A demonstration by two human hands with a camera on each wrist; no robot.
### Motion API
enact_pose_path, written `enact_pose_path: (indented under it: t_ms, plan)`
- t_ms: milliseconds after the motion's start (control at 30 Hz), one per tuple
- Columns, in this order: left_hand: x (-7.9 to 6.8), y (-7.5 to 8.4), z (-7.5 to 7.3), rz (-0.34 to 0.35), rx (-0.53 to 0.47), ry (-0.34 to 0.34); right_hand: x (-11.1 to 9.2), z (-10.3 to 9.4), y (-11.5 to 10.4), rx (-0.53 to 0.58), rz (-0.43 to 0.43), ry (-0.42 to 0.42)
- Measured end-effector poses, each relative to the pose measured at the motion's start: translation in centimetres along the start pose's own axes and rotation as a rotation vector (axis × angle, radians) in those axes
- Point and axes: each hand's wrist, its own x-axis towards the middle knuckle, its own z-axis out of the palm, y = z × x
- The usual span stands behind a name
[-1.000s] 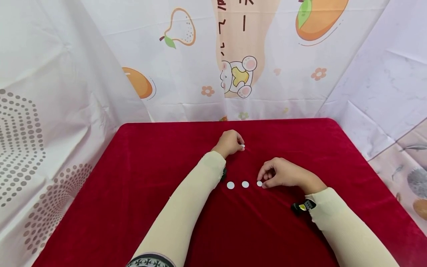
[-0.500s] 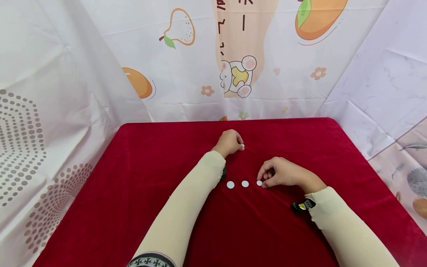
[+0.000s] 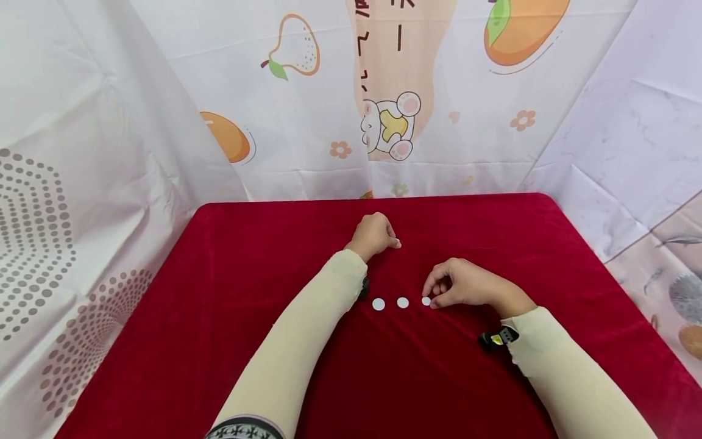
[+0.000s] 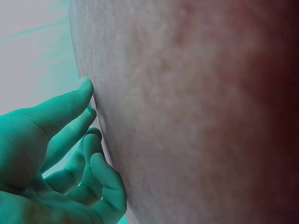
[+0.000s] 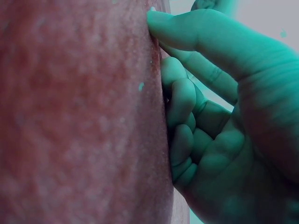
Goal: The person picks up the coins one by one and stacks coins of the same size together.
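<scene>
Two small flat white discs, a left disc [image 3: 378, 304] and a middle disc [image 3: 403, 302], lie on the red cloth in the head view. In line with them to the right is a third white disc [image 3: 426, 301], its edge pinched between the index finger and thumb of my right hand [image 3: 466, 283]. Farther back, my left hand [image 3: 375, 235] has thumb and index finger together low over the cloth, with a sliver of another white disc [image 3: 398, 242] at the tips; the rest of it is hidden. In the wrist views, the left thumb [image 4: 65, 105] and right thumb [image 5: 187, 30] reach down to the cloth.
A red velvet cloth [image 3: 263, 244] covers the table. White printed curtains [image 3: 307, 122] hang along its back and both sides. Dark wrist cameras sit under both cuffs, the right camera [image 3: 496, 339] showing most.
My left hand has turned slightly and shifted a little left, so less of its disc shows. The right hand and the row of discs stay put.
</scene>
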Motion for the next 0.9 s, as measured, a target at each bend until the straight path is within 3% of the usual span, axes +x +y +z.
enact_pose_path:
  t_ms: [300, 633, 900]
  plan:
    - [-0.9, 0.1, -0.8, 0.013, 0.027, -0.037, 0.1, 0.0, -0.1, -0.005, 0.0, 0.003]
    - [-1.9, 0.2, -1.5, -0.004, 0.064, -0.014, 0.1, 0.0, -0.1, 0.001, 0.001, 0.001]
    - [-2.8, 1.0, -1.6, 0.043, 0.069, -0.01, 0.0, -0.1, -0.1, -0.006, 0.006, 0.0]
